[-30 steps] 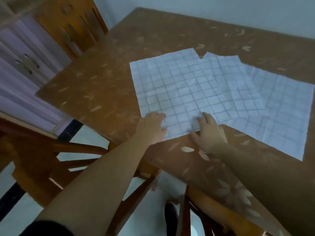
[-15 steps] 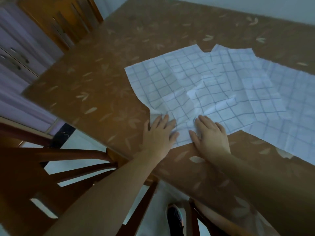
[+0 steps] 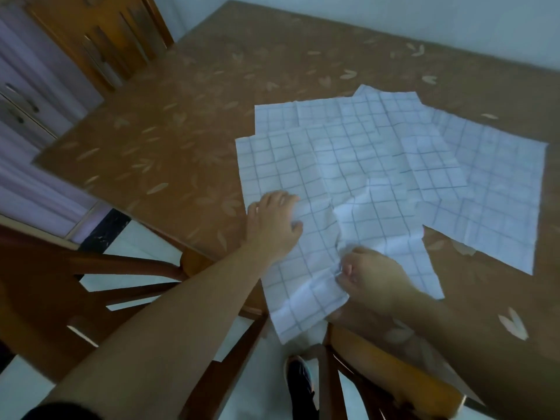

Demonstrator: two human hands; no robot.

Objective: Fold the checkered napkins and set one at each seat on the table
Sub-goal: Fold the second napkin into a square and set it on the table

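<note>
While right hand (image 3: 371, 277) grip pinches napkin (image 3: 303, 183), left hand (image 3: 272, 219) flat; leaf-print brown table (image 3: 169, 122).

Brown table (image 3: 188, 140): glossy surface printed with a scattered pale tan leaf motif. White cloth napkins (image 3: 348, 165) on the table: thin grey-blue grid lines forming squares, identical on all overlapping sheets. Orange-brown wooden chairs (image 3: 100, 37) beside the table: plain, unpatterned. Lilac cabinet (image 3: 18, 95) left of the table: dark handles. Floor (image 3: 136, 237) below the table: white.
</note>
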